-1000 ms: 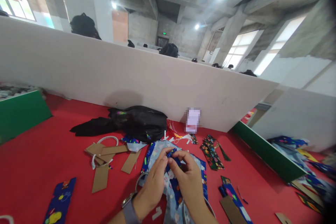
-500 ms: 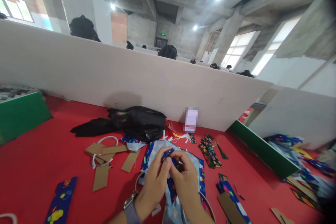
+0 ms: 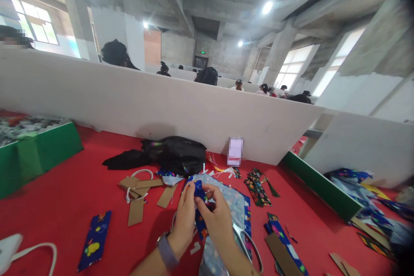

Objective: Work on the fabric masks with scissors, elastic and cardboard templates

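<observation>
Both hands up close together over the red table (image 3: 58, 207), near its front edge. Left hand (image 3: 185, 220), watch band at the wrist, pinched the top of a small dark blue fabric strip (image 3: 199, 192) between thumb and fingertips. Right hand (image 3: 217, 220) gripped the same strip from the other side — fingers curled, thumb pressed against the cloth. Strip upright between the two hands, lower end hanging down past the palms; exact fold hidden by the fingers.

Directly beneath: a light blue printed cloth (image 3: 234, 205) spread flat, dark blue border along its right edge. A metal ring (image 3: 250, 246) lay on that cloth just right of the right wrist.

Left of the hands — cardboard strips (image 3: 139, 194) in a loose pile, a white cord loop among them. Behind those, a black bag (image 3: 174, 157) slumped against the white partition (image 3: 129, 103). Farther left, near the front edge, a blue patterned bookmark-shaped piece (image 3: 93, 246), flat, well apart from the hands. White object with a cord at the far left corner, cut off by the frame.

Right of the hands: a dark floral fabric strip (image 3: 257, 187) and, nearer, a blue strip over cardboard (image 3: 283, 246). Green divider (image 3: 323, 189) beyond, more blue cloth past it. Heads of other people visible above the partition.
</observation>
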A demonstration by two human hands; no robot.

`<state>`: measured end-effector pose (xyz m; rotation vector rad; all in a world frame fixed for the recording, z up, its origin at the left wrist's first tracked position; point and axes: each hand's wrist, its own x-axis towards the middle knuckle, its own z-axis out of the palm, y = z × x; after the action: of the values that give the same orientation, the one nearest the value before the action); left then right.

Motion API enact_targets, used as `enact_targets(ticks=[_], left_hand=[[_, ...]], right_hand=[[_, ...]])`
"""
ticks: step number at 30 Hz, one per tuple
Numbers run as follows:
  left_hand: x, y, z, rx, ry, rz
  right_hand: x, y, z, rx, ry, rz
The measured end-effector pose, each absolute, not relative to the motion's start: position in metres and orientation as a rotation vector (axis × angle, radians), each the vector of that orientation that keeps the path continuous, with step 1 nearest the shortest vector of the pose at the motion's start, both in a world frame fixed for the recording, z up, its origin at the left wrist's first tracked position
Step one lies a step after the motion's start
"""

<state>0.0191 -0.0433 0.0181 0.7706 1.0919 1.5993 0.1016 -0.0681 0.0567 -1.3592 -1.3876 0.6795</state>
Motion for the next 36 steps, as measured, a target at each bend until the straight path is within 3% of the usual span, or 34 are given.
enact_targets(ticks=[8, 18, 36], left_hand=[[0.015, -0.066, 0.045, 0.379, 0.741, 1.387], [0.008, -0.085, 0.051, 0.323, 0.678, 1.439], [0.001, -0.082, 0.041, 0.353, 0.638, 1.321]], right_hand=[[0.102, -0.105, 0.051, -1.391, -1.245, 0.778], [0.091, -0.125, 0.034, -1.289, -1.036, 1.005], [0.097, -0.129, 0.024, -1.389, -1.016, 0.709]])
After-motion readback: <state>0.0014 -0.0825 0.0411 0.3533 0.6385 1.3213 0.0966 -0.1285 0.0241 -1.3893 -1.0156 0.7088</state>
